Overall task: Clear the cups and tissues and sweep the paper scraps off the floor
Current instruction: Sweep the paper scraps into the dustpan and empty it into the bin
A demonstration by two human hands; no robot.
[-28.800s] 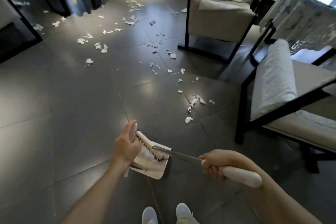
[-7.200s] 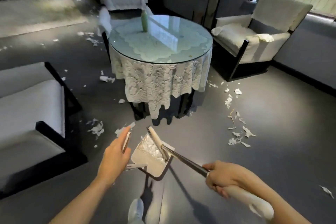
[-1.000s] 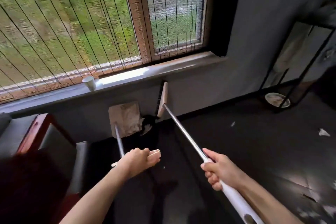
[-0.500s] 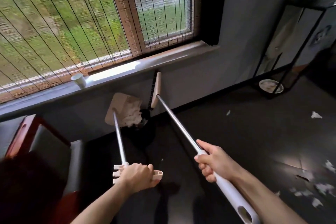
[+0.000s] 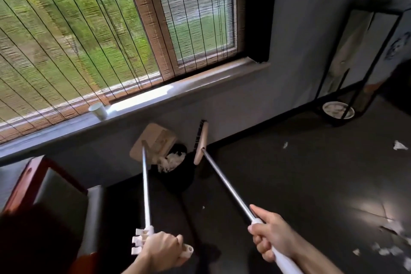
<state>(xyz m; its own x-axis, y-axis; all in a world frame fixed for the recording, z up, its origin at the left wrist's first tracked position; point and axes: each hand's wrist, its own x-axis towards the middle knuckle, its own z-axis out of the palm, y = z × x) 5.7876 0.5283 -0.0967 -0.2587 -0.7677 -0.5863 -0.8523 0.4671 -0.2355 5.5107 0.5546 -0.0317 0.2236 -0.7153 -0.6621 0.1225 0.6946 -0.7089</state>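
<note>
My left hand (image 5: 161,250) grips the handle of a long-handled beige dustpan (image 5: 153,142). The pan is tipped mouth-down over a black bin (image 5: 178,176) below the window. White paper scraps (image 5: 172,161) spill from the pan into the bin. My right hand (image 5: 272,234) holds the broom (image 5: 200,143) by its white grip, its metal pole reaching to the beige head held up beside the bin. A small white cup (image 5: 99,111) stands on the windowsill (image 5: 200,83). More paper scraps (image 5: 385,250) lie on the dark floor at the right.
A red-framed dark seat (image 5: 44,189) fills the lower left. A black metal stand (image 5: 355,55) with a round dish (image 5: 338,110) at its foot is at the right. Single scraps (image 5: 399,145) lie near it. Bamboo blinds cover the window.
The dustpan has tilted further over the bin and scraps now drop from it. My left hand has pulled lower and nearer to me; the broom head stays beside the bin.
</note>
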